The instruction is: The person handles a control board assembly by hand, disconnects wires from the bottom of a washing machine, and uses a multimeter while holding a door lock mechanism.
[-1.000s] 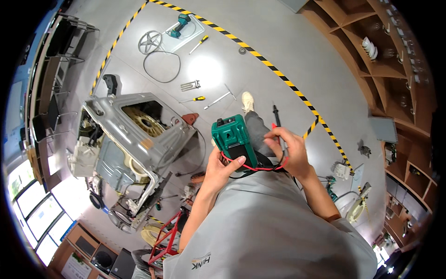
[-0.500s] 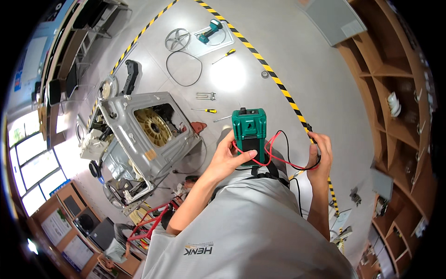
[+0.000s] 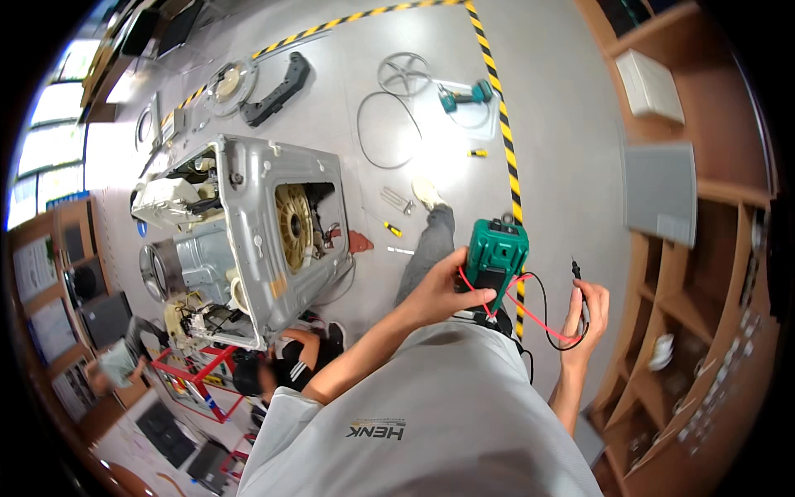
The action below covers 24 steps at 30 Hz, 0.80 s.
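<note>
My left hand (image 3: 443, 291) is closed around a green multimeter (image 3: 500, 245) in front of my waist; its back side faces up. A red test lead (image 3: 546, 330) and a black one run from the meter to my right hand (image 3: 586, 319). That hand is closed on a black test probe (image 3: 575, 267), its tip pointing away from me, with the leads looped at the fingers. To the left stands an opened grey washing machine cabinet (image 3: 257, 195). A cream-coloured tub (image 3: 291, 228) shows through its opening.
On the floor ahead are a pulley wheel (image 3: 405, 73), a drive belt (image 3: 359, 124), a cordless drill (image 3: 465, 96) and screwdrivers (image 3: 392, 229). Black-and-yellow tape (image 3: 511, 166) runs along the floor. Wooden shelves (image 3: 691, 273) stand right. A crouching person (image 3: 298, 356) is beside the machine.
My view has turned, and the floor items now sit further right. One foot now shows ahead. Both hands keep hold of the meter and the probe, whose tip now shows above my right fingers.
</note>
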{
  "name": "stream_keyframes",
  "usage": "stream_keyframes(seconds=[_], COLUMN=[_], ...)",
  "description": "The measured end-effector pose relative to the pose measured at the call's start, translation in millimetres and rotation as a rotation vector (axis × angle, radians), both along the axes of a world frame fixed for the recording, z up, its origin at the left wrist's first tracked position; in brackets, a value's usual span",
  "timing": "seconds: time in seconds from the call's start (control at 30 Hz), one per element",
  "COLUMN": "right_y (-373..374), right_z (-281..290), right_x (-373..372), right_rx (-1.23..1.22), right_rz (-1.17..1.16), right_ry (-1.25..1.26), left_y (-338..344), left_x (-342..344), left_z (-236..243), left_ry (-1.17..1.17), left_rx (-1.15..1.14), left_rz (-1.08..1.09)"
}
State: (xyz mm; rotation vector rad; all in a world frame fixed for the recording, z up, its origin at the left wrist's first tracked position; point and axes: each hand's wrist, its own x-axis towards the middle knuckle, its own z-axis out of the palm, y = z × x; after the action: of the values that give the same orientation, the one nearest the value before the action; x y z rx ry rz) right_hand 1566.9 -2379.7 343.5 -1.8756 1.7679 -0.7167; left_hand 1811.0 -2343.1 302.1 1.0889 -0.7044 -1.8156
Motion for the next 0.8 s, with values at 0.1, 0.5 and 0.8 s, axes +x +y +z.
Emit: stream_keyframes(seconds=[0.1,0.5,0.8], right_y=[-67.5,-246.8,-343.5], right_z=[6.9,25.2,14.9], right_x=[56.1,283.9,476.6], right_rx=[-0.063,0.061,0.009], right_rz=[0.157,0.687,0.967], right_ry=[0.045,-0.145,-0.205], left_y=[-43.7,-106.4,-165.9], left_x=[40.8,220.9,344.3], left_z=[4.6,45.4,25.1], left_ry=[0.074,0.000,-0.003], left_rx=[0.008,0.061,0.100], left_rz=[0.125,0.610,0.870])
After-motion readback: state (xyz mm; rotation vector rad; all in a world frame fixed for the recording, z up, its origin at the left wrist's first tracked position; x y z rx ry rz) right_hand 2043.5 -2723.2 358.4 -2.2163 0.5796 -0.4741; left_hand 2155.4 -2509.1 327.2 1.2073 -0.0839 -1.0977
